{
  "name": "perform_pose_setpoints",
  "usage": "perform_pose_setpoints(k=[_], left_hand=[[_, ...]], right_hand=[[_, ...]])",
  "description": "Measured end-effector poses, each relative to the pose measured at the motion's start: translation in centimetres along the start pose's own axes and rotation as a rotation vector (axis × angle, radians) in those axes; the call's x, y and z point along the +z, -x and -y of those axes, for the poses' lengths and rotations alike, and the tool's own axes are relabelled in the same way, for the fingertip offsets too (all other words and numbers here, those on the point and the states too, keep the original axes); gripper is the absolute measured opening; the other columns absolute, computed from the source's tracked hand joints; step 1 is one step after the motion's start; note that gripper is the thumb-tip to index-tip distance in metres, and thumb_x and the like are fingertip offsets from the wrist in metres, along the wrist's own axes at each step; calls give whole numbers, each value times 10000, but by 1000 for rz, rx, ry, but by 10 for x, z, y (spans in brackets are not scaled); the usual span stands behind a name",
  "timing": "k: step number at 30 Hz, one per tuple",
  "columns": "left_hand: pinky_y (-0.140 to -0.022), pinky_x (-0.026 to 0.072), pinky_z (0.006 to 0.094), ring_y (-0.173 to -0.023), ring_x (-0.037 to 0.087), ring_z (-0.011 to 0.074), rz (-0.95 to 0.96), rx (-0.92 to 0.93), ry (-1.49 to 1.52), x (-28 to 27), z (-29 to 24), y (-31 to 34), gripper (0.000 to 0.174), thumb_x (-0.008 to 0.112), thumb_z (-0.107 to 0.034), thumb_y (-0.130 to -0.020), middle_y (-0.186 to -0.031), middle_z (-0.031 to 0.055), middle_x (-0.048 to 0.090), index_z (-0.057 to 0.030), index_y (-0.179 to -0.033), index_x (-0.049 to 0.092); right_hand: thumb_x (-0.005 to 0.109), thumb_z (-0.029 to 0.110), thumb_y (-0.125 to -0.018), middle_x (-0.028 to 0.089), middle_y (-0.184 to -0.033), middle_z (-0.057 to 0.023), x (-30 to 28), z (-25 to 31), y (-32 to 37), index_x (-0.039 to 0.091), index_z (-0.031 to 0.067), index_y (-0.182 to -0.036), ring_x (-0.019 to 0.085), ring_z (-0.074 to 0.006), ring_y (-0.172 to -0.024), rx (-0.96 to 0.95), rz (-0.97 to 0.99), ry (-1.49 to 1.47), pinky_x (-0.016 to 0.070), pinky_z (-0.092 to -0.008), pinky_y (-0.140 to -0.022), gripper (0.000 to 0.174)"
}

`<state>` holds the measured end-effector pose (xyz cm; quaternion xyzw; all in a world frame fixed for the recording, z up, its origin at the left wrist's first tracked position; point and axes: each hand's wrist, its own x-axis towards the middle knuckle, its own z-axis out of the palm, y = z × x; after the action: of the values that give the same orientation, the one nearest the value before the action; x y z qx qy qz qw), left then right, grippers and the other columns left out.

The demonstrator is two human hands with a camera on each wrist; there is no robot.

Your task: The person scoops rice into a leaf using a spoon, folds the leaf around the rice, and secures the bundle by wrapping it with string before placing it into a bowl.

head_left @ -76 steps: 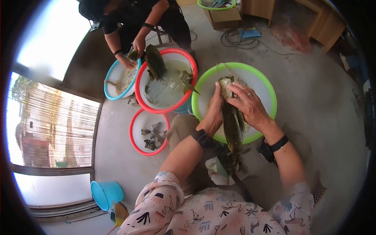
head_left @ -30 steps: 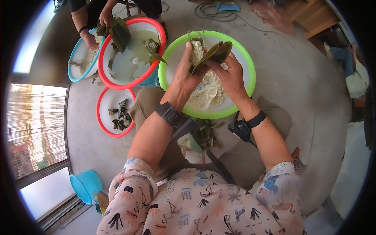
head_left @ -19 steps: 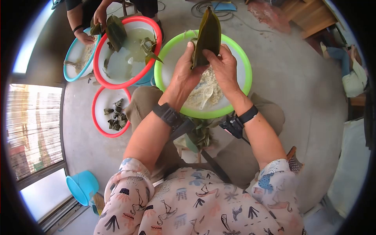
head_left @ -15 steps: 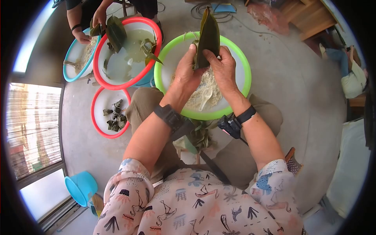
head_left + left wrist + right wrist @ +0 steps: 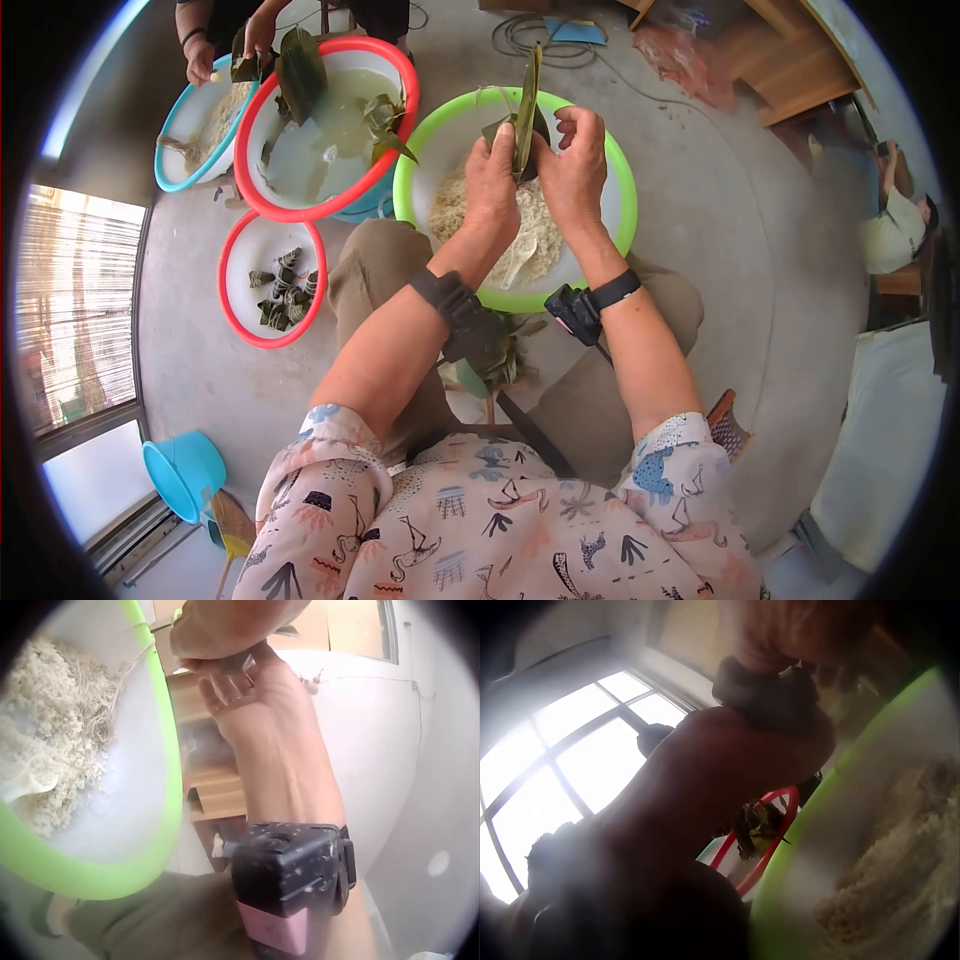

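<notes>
In the head view, the left hand [image 5: 492,190] grips a bundle of long green leaves [image 5: 527,110] from the left, its thumb against the side. The right hand [image 5: 573,175] pinches the same leaves from the right, with its other fingers curled. The leaf tips point up, and what is inside the fold is hidden. Both hands are above a green-rimmed basin [image 5: 625,215] holding pale rice [image 5: 538,235] and a white spoon [image 5: 518,262]. In the right wrist view a dark leaf bundle [image 5: 761,694] is blurred between the hands.
A red-rimmed basin [image 5: 245,150] of water and leaves stands left, a blue-rimmed one [image 5: 163,150] beyond it. Wrapped bundles [image 5: 285,290] lie in a smaller red-rimmed basin [image 5: 228,285]. Another person's hands [image 5: 258,35] hold leaves. A blue bucket [image 5: 185,475] stands lower left.
The rice filling seen earlier between the hands is now covered by leaves. The leaf standing broad side on has turned edge on and narrowed, and the right hand's fingers have lifted and curled.
</notes>
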<state>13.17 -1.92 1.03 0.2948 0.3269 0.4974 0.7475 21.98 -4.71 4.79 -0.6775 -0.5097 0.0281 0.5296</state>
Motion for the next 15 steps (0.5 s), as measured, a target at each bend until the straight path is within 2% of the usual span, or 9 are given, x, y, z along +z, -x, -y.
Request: perform_pose_setpoints(k=[2,4,5,7,8,10,15], left_hand=[[-854,472,340,-966,561,141,-41,19,-20,1,3,-1,336,518,-361,-984,-1041,51,595,-54,-1115,545],[-827,464,325,-935,549,134,-92,84,-91,5,0,4,330,518,-341,-983,-1010,48,589,-40,-1115,533],[-827,464,325,-935,549,134,-93,86,-92,6,-3,6,330,518,-341,-983,-1010,48,589,-40,-1115,533],[-781,449,291,-876,537,116,-140,49,-141,7,-7,10,271,532,-255,-975,-968,50,590,-9,-1090,529],[-781,449,291,-876,537,116,-140,53,-138,8,-7,10,271,532,-255,-975,-968,50,590,-9,-1090,529],[-799,445,293,-914,532,138,-91,94,-136,9,-9,11,326,518,-317,-978,-997,59,584,-17,-1106,524],[-778,444,298,-893,531,140,-123,132,-158,13,-13,14,319,515,-314,-976,-981,63,582,-12,-1076,531]], right_hand=[[721,182,-800,587,-903,-108,1,0,-1,550,34,-1021,585,-260,-806,-59,16,95,478,-376,-698,317],[681,137,-824,596,-925,-118,5,0,1,553,40,-1031,605,-298,-800,-57,143,-52,481,-395,-681,262],[681,137,-824,596,-925,-118,6,0,2,553,40,-1031,605,-298,-800,-59,143,-54,481,-395,-681,262],[635,71,-843,589,-877,-101,6,4,4,565,14,-1058,587,-226,-716,-109,131,-70,472,-358,-667,233],[635,71,-843,589,-877,-101,5,6,4,565,14,-1058,587,-226,-716,-114,132,-70,472,-358,-667,233],[600,83,-867,598,-940,-126,3,9,3,566,44,-1041,608,-331,-814,-98,185,-55,483,-418,-687,182],[553,54,-875,593,-939,-145,5,6,4,570,25,-1036,595,-352,-864,-199,168,-52,477,-430,-709,164]])
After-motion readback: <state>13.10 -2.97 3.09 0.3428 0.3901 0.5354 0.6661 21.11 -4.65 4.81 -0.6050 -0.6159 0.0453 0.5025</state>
